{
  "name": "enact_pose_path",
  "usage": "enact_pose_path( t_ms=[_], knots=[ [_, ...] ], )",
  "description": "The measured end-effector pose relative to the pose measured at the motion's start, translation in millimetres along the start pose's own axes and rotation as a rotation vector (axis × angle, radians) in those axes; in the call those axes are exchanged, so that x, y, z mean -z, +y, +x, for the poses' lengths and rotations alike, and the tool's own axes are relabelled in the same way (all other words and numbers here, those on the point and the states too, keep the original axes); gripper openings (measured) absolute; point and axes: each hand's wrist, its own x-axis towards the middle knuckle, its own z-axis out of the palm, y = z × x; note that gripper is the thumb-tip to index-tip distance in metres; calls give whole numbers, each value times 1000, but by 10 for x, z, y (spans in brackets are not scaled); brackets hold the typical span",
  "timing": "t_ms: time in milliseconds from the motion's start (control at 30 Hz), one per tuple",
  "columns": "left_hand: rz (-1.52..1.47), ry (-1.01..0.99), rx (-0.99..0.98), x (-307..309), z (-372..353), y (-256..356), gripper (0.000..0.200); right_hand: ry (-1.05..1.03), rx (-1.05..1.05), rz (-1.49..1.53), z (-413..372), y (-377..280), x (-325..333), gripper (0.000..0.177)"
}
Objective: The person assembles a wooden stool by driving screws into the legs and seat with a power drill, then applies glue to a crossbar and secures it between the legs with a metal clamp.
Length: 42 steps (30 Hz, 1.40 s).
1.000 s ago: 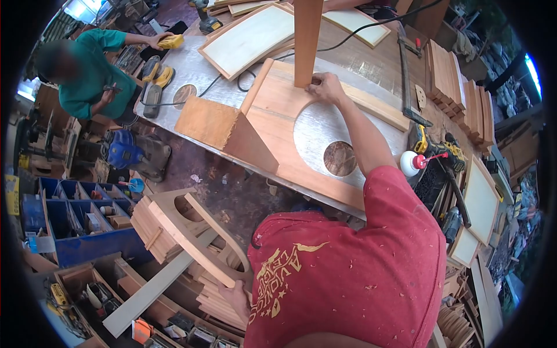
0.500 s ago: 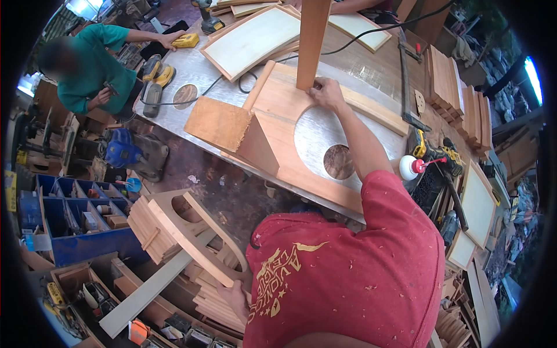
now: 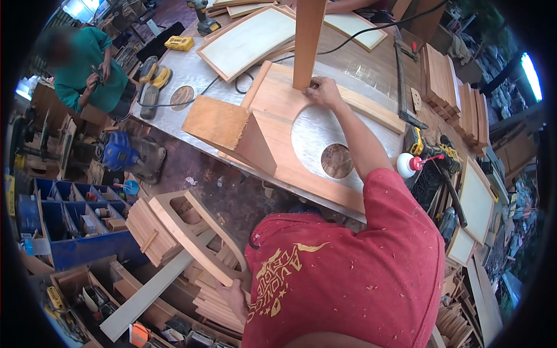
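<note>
At the workbench, my right hand [image 3: 324, 93] is closed at the foot of an upright wooden post [image 3: 307, 49], its fingers curled against it. The post meets a wooden panel [image 3: 278, 130] that has a large rounded cutout. A second, thick wooden post [image 3: 223, 124] rises from the panel's near left part. Low at the left of my body, my left hand [image 3: 234, 298] grips the lower end of a curved wooden frame [image 3: 194, 240] with openings in it. Its fingertips are partly hidden by the frame and my shirt.
A co-worker [image 3: 93, 69] in green stands at the left. On the bench [image 3: 362, 75] lie framed panels [image 3: 249, 40], a sander [image 3: 154, 72], a yellow tool [image 3: 178, 43], a cable and a clamp [image 3: 401, 81]. A glue bottle [image 3: 407, 165] and yellow drill [image 3: 419, 145] sit right.
The co-worker has drawn a hand back from the yellow tool, and both their hands are now together in front of the chest. The view has shifted slightly; my hands keep their grips.
</note>
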Motion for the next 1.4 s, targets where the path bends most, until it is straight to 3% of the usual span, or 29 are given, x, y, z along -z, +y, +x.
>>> enact_pose_path(
  t_ms=[167,633,733,833,967,1400],
  knots=[
    [7,-13,22,35,23,-29,56,-153,-45,103,88,-70,205,45],
    [101,-15,-12,-2,-41,57,54,-139,-26,71,166,-5,158,40],
    [109,-6,3,-19,-57,84,56,-171,-73,93,162,-37,181,44],
    [109,0,28,21,-19,34,71,-188,-92,94,177,-49,189,46],
    [108,1,16,14,-21,18,70,-155,-65,83,169,-14,153,37],
    [82,-2,27,10,-17,9,71,-168,-90,118,158,-32,171,36]
  ],
)
